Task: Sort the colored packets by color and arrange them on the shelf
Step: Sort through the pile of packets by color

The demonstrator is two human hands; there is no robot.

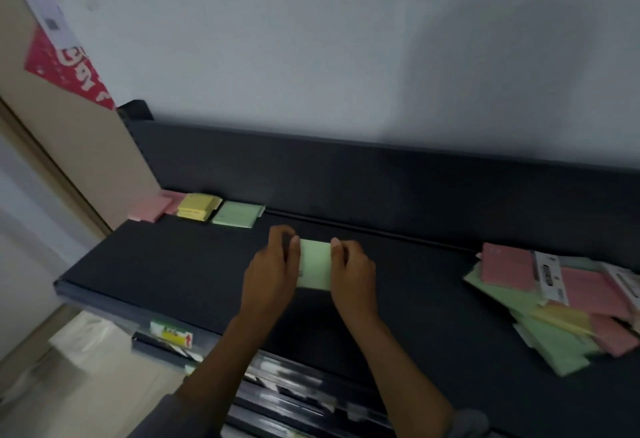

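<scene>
**Sorting begun, most packets still unsorted**

At far left of the black shelf (pixel 145 264), against the back wall: three small sorted stacks in a row, pink stack (pixel 152 208), then yellow stack (pixel 199 207), then green stack (pixel 238 214), each just beside the next. Only a few packets in each, it seems.

In the middle, above the shelf: one green packet (pixel 314 264) held between both hands. Left hand (pixel 273 264) gripping its left edge, right hand (pixel 351 267) gripping its right edge, fingers of both curled round the packet. Probably meant for the green stack, a little to the left and behind.

At far right: a loose mixed pile (pixel 554 306) of pink, green and yellow packets, overlapping, well apart from the stacks. Judged from this, early stage only; larger part of sorting left to do.
</scene>
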